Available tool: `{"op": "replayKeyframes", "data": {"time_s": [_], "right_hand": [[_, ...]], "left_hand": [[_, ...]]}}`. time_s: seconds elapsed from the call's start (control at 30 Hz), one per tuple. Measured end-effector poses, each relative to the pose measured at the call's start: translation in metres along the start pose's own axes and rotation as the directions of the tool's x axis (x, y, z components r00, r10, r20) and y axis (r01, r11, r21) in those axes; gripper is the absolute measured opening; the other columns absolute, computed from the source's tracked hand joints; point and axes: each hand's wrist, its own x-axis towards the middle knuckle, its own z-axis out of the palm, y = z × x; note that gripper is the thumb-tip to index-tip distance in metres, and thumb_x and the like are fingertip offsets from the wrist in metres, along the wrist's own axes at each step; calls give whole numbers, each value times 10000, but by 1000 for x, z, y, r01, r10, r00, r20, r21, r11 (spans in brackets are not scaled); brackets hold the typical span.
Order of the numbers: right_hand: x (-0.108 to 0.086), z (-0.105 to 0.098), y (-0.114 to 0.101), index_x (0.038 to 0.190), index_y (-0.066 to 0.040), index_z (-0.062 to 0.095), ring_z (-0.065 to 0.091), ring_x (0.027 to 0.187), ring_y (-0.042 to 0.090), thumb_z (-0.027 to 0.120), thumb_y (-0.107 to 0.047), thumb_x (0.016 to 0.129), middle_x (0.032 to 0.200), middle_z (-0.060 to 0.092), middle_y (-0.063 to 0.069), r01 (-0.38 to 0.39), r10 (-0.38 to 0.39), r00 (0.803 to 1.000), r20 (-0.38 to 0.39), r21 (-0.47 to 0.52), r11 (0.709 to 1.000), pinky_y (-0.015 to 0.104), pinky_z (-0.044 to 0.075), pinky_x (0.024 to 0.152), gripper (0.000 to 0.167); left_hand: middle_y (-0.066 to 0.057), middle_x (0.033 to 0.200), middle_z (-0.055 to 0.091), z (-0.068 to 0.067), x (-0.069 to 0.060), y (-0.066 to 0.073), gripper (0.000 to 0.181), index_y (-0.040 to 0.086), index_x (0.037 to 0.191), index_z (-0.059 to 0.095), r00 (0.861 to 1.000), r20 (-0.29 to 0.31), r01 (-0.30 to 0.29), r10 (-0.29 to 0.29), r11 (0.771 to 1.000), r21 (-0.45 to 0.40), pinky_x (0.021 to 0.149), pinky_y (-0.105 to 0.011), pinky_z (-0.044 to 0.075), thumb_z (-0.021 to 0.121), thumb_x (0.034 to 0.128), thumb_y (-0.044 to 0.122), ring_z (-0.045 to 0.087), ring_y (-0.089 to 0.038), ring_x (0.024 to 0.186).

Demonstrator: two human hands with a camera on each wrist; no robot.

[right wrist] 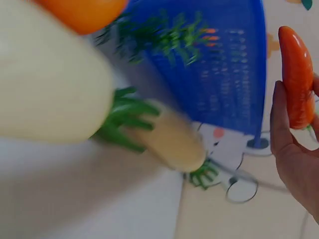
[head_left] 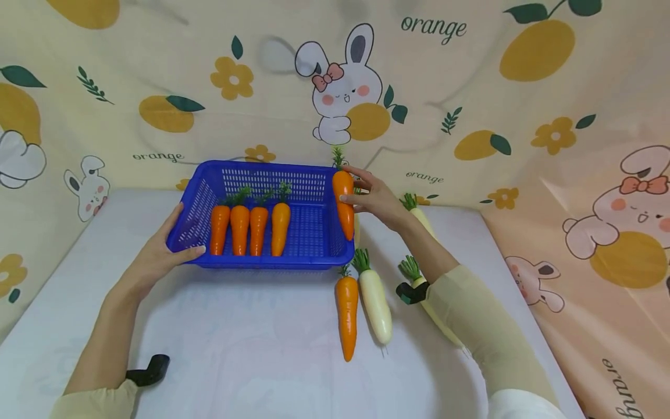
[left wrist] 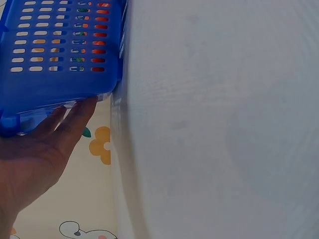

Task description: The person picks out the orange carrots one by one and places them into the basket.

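Note:
A blue plastic basket [head_left: 272, 263] with slotted walls is near the back of the table, with several orange carrots [head_left: 239, 230] lying side by side in its left half. My left hand [head_left: 152, 259] grips the basket's left end, thumb at the front rim; the left wrist view shows its fingers reaching under the end wall [left wrist: 60, 82]. Over the basket's right end, my right hand [head_left: 378, 201] pinches another carrot [head_left: 343, 201] by its side, green top up. In the right wrist view this carrot [right wrist: 297, 79] sits between thumb and fingers.
In front of the basket's right corner lie a loose carrot [head_left: 347, 317] and a white radish [head_left: 376, 305]. More white radishes lie to the right, one [head_left: 442, 320] partly hidden by my right forearm. A printed cloth [head_left: 324, 139] hangs behind the white table [head_left: 235, 349].

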Motion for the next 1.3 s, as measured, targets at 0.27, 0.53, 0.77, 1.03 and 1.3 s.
{"op": "replayKeyframes", "data": {"time_s": [0.27, 0.53, 0.77, 1.03, 1.3], "right_hand": [[19, 27, -14, 1537, -228, 374, 610, 1145, 311, 702, -184, 936, 1467, 436, 137, -57, 58, 997, 53, -34, 998, 423, 567, 908, 686], [44, 63, -9, 1534, -189, 378, 606, 1122, 320, 700, -104, 928, 1383, 482, 192, -128, 128, 992, 19, -31, 991, 435, 579, 878, 691], [60, 91, 4, 1522, -157, 410, 596, 1147, 332, 702, -3, 899, 1345, 528, 228, -233, 233, 972, -26, -11, 972, 456, 575, 883, 705], [65, 101, 12, 1513, -154, 439, 616, 1115, 323, 751, -40, 874, 1426, 488, 178, -301, 301, 954, -14, -40, 953, 441, 597, 820, 720], [65, 104, 15, 1543, -193, 389, 616, 1151, 313, 744, -78, 892, 1513, 410, 152, -339, 342, 940, 8, -127, 932, 410, 599, 813, 750]], "left_hand": [[-119, 1660, -105, 0, 1, -1, 1055, 405, 1550, -145, 1000, 3, 3, -3, 1000, 0, 1104, -743, 91, 702, 921, 380, -48, -482, 1482], [-114, 1660, -107, -2, 1, 1, 1054, 424, 1544, -148, 1000, 7, 17, -17, 1000, 7, 1105, -742, 91, 701, 919, 395, -43, -477, 1485], [-100, 1660, -117, -1, -1, 1, 1045, 440, 1541, -140, 1000, 16, 18, -17, 1000, -11, 1113, -733, 85, 700, 922, 384, -54, -465, 1488], [-92, 1659, -131, -1, 1, 0, 1044, 440, 1540, -142, 1000, 25, 18, -17, 1000, -19, 1118, -727, 85, 699, 927, 362, -63, -464, 1488], [-93, 1659, -128, -2, 2, -3, 1044, 427, 1547, -138, 1000, 26, 6, -5, 999, -41, 1125, -719, 88, 701, 931, 335, -51, -467, 1487]]}}
